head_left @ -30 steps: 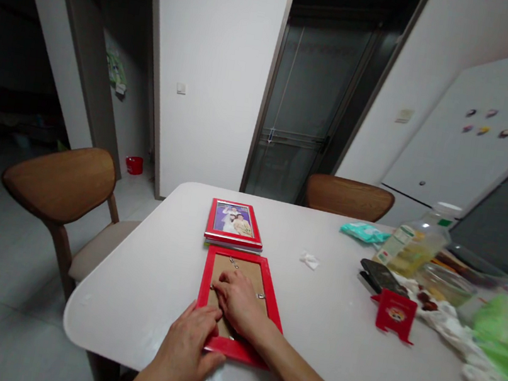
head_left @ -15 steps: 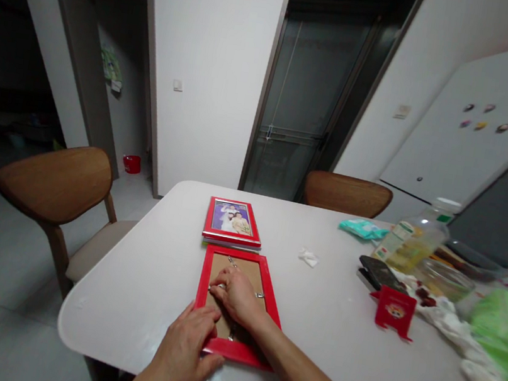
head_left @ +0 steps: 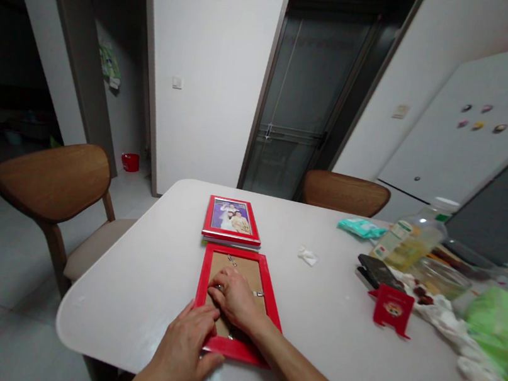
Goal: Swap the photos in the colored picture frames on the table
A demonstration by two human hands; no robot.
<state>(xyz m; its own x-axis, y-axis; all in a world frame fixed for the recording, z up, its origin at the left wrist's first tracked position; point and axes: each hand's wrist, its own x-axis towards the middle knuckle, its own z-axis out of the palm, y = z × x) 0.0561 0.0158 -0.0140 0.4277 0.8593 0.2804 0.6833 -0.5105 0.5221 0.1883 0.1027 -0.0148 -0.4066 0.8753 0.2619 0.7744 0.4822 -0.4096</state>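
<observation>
A red picture frame [head_left: 271, 304] lies back side up near the table's front edge, its brown backing board [head_left: 248, 270] and small metal clips showing. My left hand [head_left: 188, 340] grips the frame's lower left corner, thumb at the near edge and fingers over the side. My right hand [head_left: 232, 292] is on the backing, fingertips pressed together at a clip by the left inner edge; the fingers partly cover that clip. Just beyond lies another red frame [head_left: 231, 237] with a photo of people facing up, resting on something thin.
On the white table [head_left: 140, 282] lie a crumpled tissue [head_left: 308, 256], a teal packet [head_left: 361, 227], a dark phone-like object [head_left: 379, 273], a red stand [head_left: 393, 309], a bottle [head_left: 412, 236] and a green bag [head_left: 503, 329]. Two wooden chairs [head_left: 53, 176] [head_left: 346, 193] stand at the table.
The view has shifted very slightly. Both hands stay in nearly the same place on the frame, with the right fingers moved only a little at the left clip.
</observation>
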